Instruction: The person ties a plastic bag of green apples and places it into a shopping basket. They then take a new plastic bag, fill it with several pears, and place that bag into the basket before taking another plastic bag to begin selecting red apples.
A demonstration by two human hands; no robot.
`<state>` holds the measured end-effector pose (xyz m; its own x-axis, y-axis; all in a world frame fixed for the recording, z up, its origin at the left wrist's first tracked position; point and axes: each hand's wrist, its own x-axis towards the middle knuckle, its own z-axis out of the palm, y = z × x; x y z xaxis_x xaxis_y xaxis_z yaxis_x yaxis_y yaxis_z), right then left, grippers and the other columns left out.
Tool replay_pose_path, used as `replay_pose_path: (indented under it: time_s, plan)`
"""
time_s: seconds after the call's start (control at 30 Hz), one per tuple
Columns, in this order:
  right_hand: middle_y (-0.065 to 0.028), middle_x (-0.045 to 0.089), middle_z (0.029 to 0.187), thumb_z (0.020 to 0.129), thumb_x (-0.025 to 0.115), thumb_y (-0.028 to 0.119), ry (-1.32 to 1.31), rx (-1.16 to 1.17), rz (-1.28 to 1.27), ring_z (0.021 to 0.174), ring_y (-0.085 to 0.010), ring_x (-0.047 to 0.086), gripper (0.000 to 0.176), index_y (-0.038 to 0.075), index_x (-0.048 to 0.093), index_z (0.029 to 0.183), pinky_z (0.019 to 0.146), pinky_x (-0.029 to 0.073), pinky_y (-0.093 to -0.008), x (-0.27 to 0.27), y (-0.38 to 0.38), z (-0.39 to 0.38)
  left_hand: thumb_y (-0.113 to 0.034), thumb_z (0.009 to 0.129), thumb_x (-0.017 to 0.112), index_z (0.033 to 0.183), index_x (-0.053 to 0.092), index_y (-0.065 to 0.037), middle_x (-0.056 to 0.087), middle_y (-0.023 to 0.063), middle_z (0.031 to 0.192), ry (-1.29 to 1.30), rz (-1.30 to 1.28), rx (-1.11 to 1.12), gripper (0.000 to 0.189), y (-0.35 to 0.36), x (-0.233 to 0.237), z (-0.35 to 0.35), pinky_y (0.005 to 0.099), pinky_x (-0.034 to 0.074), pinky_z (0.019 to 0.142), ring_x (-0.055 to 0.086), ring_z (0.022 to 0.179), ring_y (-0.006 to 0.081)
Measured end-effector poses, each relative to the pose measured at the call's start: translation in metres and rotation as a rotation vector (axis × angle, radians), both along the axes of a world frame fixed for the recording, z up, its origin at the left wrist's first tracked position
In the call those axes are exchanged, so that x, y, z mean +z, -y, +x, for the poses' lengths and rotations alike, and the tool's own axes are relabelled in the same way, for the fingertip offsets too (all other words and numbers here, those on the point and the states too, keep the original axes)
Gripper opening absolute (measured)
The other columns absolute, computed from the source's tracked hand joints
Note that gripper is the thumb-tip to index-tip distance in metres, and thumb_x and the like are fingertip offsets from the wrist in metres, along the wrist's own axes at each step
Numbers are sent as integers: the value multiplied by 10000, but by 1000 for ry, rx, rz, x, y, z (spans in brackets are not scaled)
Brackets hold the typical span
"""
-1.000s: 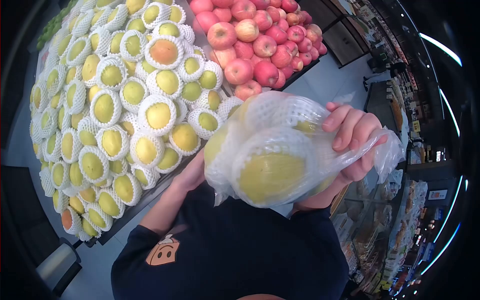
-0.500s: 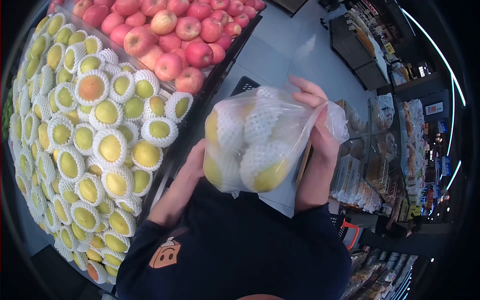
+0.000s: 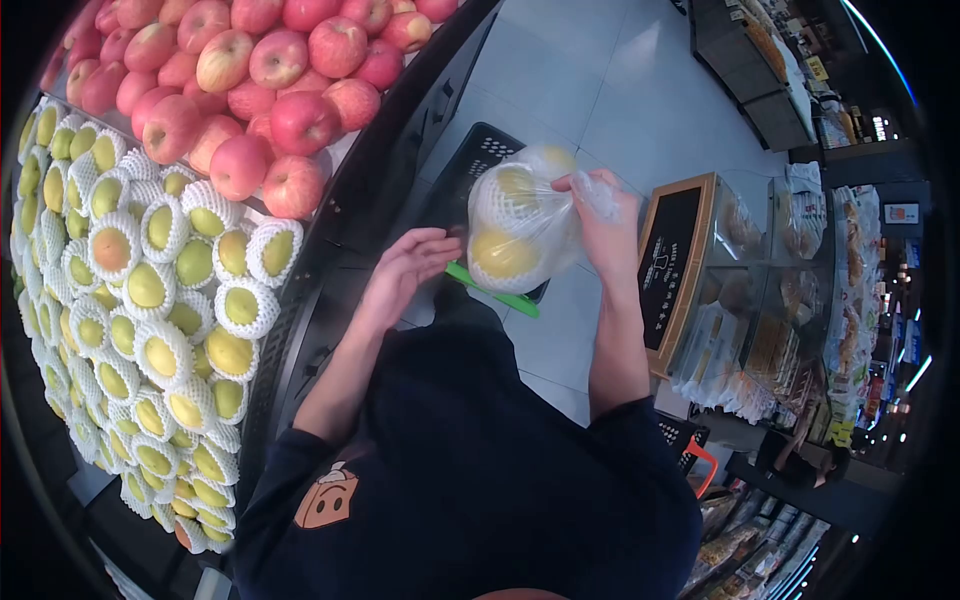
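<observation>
A clear plastic bag [image 3: 545, 235] hangs in front of me with several yellow-green fruits in white foam nets inside. My right hand [image 3: 605, 215] is closed around the gathered neck of the bag. To the bag's left, my left hand [image 3: 405, 272] has its fingers stretched out and holds nothing; a small gap separates it from the bag. Behind and below the bag is a black shopping basket [image 3: 487, 140] with a green handle [image 3: 518, 303], partly hidden by the bag.
At left, a display holds net-wrapped yellow-green fruits [image 3: 160, 355] and red apples [image 3: 305, 120] behind its dark edge. A wood-framed chalkboard sign [image 3: 665, 270] and bakery case stand at right. Another basket with an orange handle [image 3: 708, 470] is at lower right.
The bag has moved down and away from me, over the basket. My left hand has let go of the bag's side and opened. The view has shifted, showing more of the basket.
</observation>
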<state>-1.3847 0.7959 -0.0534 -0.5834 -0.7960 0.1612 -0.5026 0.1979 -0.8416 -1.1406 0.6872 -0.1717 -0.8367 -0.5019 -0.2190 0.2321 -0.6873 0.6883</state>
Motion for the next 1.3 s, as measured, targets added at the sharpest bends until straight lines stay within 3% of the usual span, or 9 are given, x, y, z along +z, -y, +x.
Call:
replay_pose_path:
  time_s: [0.03, 0.13, 0.23, 0.27, 0.37, 0.53, 0.67, 1.0, 1.3]
  plan:
    - [-38, 606, 868, 923, 599, 67, -14, 40, -16, 734, -108, 555, 163, 9, 743, 974, 683, 452, -263, -17, 2, -15, -169, 942, 516, 1275, 558, -8, 648, 129, 1222, 158, -174, 14, 372, 0, -11, -13, 366, 429, 1037, 602, 1171, 236]
    - [-76, 632, 900, 871, 635, 54, 8, 46, 65, 799, -206, 614, 140, 14, 741, 953, 745, 476, -307, -78, 7, -58, -229, 942, 593, 1101, 681, -57, 724, 106, 1069, 605, -663, 68, 251, -5, -53, -54, 369, 507, 939, 676, 1063, 245]
    - [-126, 655, 992, 801, 646, 30, -52, 104, 242, 988, -323, 593, 168, 20, 745, 937, 880, 480, -398, -140, 12, -95, -249, 920, 617, 1079, 694, -72, 732, 130, 1006, 894, -957, -90, 250, -18, -67, -90, 360, 523, 909, 696, 992, 283]
    - [-131, 656, 984, 808, 655, 44, -74, 108, 251, 992, -330, 596, 155, 22, 745, 932, 885, 478, -403, -167, 12, -106, -261, 892, 645, 1002, 719, -93, 738, 122, 894, 941, -976, -35, 214, -27, -85, -99, 375, 548, 829, 712, 849, 304]
    - [-144, 660, 974, 822, 669, 73, -119, 126, 293, 1002, -344, 602, 140, 28, 746, 929, 900, 477, -413, -242, 20, -136, -256, 879, 655, 914, 727, -105, 736, 79, 796, 1197, -1097, -152, 171, -34, -86, -123, 396, 552, 751, 713, 734, 275]
    - [-186, 666, 1028, 820, 660, 76, -152, 182, 476, 1024, -372, 612, 179, 33, 751, 968, 921, 487, -429, -323, 25, -144, -175, 780, 687, 824, 717, -122, 673, 51, 643, 1308, -1074, 22, 76, -39, -99, -126, 389, 531, 614, 668, 615, 261]
    - [-254, 654, 1096, 787, 660, 76, 101, 111, 577, 1014, -436, 637, 239, 0, 733, 1002, 889, 504, -477, -397, 27, -137, -136, 756, 664, 810, 715, -112, 662, 62, 651, 1364, -1045, 17, 78, -38, -94, -130, 396, 525, 617, 654, 610, 270]
    - [-205, 692, 1103, 836, 699, 212, 444, -76, 637, 1061, -370, 651, 256, 52, 742, 1031, 919, 494, -416, -476, 65, -128, -109, 739, 671, 818, 711, -82, 633, 68, 655, 1374, -994, 3, 93, -38, -98, -129, 381, 504, 600, 615, 591, 248]
    - [-205, 707, 1064, 824, 711, 278, 322, -116, 671, 1012, -370, 673, 292, 80, 747, 1036, 884, 516, -427, -616, 128, -133, -76, 711, 656, 813, 703, -72, 593, 73, 614, 1378, -970, -24, 111, -31, -97, -133, 384, 494, 579, 580, 547, 270]
